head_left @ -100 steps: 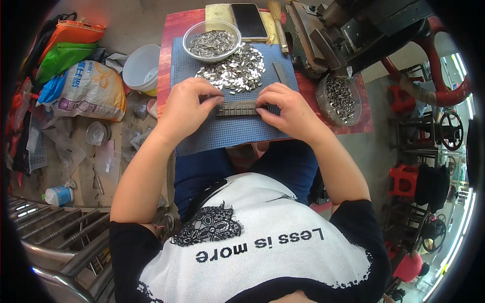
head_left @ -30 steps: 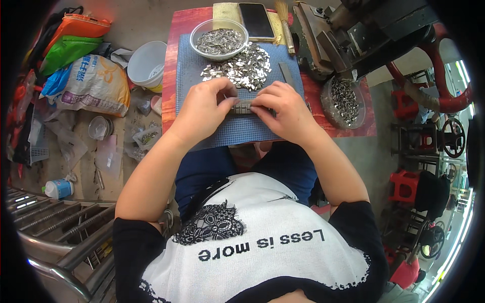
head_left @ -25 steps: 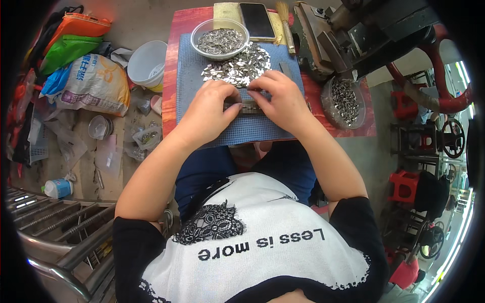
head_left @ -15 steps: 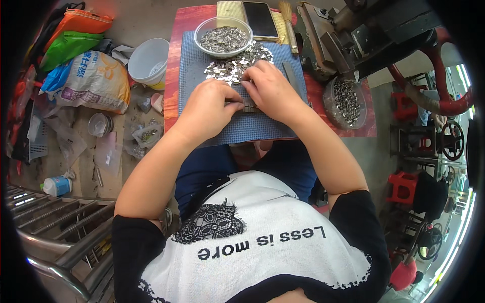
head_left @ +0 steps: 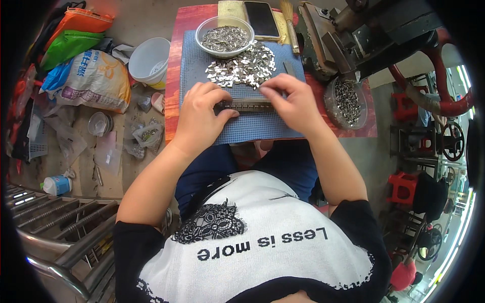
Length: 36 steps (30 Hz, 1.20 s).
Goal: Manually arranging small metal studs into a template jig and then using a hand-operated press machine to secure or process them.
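Note:
A long dark metal bar with a row of slots (head_left: 248, 107) lies across the blue textured mat (head_left: 237, 129). My left hand (head_left: 204, 112) is closed on the bar's left end, thumb on the near side and fingers on the far side. Over the bar's right end is my right hand (head_left: 295, 105), thumb and forefinger pinched together at the near edge of a pile of small metal pieces (head_left: 240, 68). Whatever is in that pinch is too small to make out. Behind the pile stands a clear round bowl (head_left: 201, 44) of slim metal parts.
A phone (head_left: 260, 20) and a brush (head_left: 289, 25) lie at the table's far side. To the right, a clear tub (head_left: 331, 108) of metal parts sits beside a dark machine (head_left: 364, 45). A white bucket (head_left: 146, 60) and a printed sack (head_left: 93, 83) stand left of the table.
My hands have moved apart: the left slightly left, the right to the right and nearer me. More of the slotted bar and the pile now shows between them.

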Available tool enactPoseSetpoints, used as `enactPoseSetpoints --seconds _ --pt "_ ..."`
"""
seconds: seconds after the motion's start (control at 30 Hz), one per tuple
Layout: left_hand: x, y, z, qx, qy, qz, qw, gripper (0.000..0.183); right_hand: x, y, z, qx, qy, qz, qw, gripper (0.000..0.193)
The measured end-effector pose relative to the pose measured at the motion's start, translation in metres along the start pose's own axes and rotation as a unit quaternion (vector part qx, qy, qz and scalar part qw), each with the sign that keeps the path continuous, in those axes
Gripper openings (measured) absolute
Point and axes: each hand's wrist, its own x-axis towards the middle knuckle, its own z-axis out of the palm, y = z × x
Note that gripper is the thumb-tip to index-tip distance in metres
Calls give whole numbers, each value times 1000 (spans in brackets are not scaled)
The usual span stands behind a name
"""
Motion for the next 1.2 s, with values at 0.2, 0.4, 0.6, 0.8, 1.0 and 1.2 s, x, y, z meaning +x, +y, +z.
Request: enactPoseSetpoints --seconds 0.2,0.4,0.6,0.8,1.0,1.2 --pt "10 4 -7 32 -13 0 999 34 -15 29 6 57 117 59 990 18" --pt "93 -20 -52 222 23 0 975 45 -20 22 10 47 120 49 991 15" --pt "162 -12 -65 320 -199 -68 924 45 -23 26 10 40 112 43 992 13" --pt "166 -23 -34 342 -209 -35 916 30 -22 27 8 8 106 19 994 12" --pt "158 -35 -18 199 -122 -16 972 30 -16 23 4 86 92 79 989 13" --pt "149 -41 -12 190 -53 13 980 23 49 2 -5 20 128 -25 991 15"
